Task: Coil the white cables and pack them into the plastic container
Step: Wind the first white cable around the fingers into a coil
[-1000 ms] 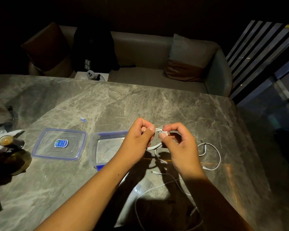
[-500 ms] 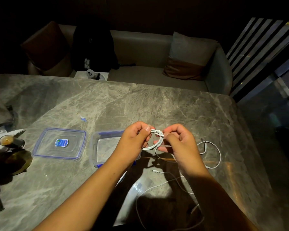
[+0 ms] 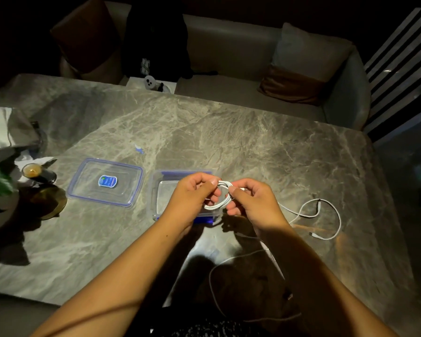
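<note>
Cable work comes first: a loose white cable (image 3: 231,283) trails across the table (image 3: 253,142) on the near side of the plastic container (image 3: 156,190), and a second loose cable (image 3: 326,215) lies to its right, so I judge each new turn should be laid flat against the last, with the tail fed in slowly. Above the container's near right corner, the left hand (image 3: 192,198) pinches the small coil (image 3: 219,195) while the right hand (image 3: 253,203) grips the cable end beside it. Left of the container lies its lid (image 3: 105,182).

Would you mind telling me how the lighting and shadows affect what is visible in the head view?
Head view: dim overall; the marble table is lit in patches, the sofa sinks into darkness, both forearms throw black shadows toward the near edge, and the white cable coil stays bright and legible.
</note>
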The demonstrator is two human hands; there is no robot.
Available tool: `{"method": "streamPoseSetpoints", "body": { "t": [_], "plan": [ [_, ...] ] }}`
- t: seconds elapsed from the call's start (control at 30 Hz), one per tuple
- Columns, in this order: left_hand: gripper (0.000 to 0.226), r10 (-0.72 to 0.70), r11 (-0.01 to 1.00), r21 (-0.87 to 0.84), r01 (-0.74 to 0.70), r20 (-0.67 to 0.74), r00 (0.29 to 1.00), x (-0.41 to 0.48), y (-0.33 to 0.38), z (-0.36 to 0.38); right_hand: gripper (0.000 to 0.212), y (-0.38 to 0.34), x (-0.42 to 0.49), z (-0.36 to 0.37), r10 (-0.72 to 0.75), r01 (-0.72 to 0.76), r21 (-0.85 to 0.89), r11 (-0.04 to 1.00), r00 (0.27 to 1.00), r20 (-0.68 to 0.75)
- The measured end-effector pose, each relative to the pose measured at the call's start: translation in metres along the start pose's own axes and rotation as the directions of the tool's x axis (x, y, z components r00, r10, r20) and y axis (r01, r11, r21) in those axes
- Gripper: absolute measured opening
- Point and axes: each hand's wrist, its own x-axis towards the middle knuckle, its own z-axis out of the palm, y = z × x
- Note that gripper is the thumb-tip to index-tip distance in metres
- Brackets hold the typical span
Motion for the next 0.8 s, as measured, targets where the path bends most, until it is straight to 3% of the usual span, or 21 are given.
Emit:
{"method": "streamPoseSetpoints", "body": {
  "t": [0.3, 0.6, 0.8],
  "plan": [
    [0.019, -0.252, 0.942, -0.279, 0.184, -0.234, 0.939, 0.013, -0.034, -0.055, 0.01, 0.03, 0.05, 0.052, 0.092, -0.093, -0.037, 0.995, 0.996, -0.017],
    [0.023, -0.381, 0.853, -0.492, 0.175, -0.359, 0.852, 0.04, -0.063, -0.081, 0.022, 0.053, 0.083, 0.091, 0.265, -0.272, 0.126, 0.954, 0.962, 0.069],
    [0.024, -0.348, 0.912, -0.376, 0.165, -0.494, 0.797, 0.059, -0.066, -0.072, 0.034, 0.058, 0.103, 0.107, 0.333, -0.332, 0.141, 0.933, 0.943, 0.015]
  ]
}}
